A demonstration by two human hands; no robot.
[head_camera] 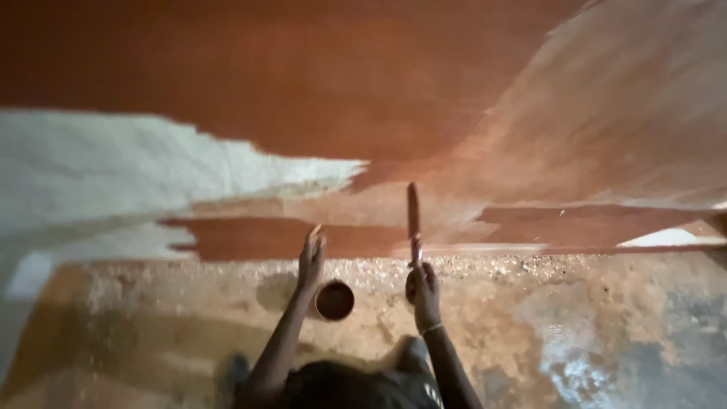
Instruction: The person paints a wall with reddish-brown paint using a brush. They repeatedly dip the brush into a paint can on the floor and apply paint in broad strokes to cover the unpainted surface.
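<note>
My right hand (425, 294) is closed around the handle of a long paintbrush (413, 216), which points up against a surface partly coated in red-brown paint (303, 68). My left hand (311, 256) is raised with its fingers apart, and the fingertips rest on or near the painted lower band (257, 238); it holds nothing. Between my hands, on the rough ground, stands a small round pot (334, 301) of red-brown paint. It is closest to my left wrist.
A white unpainted patch (113, 163) covers the left of the surface, and a paler, thinly coated area (628, 113) lies at the right. Below runs rough, speckled concrete ground (568, 318) with stains. A dark shoe-like shape (231, 375) sits at the bottom left.
</note>
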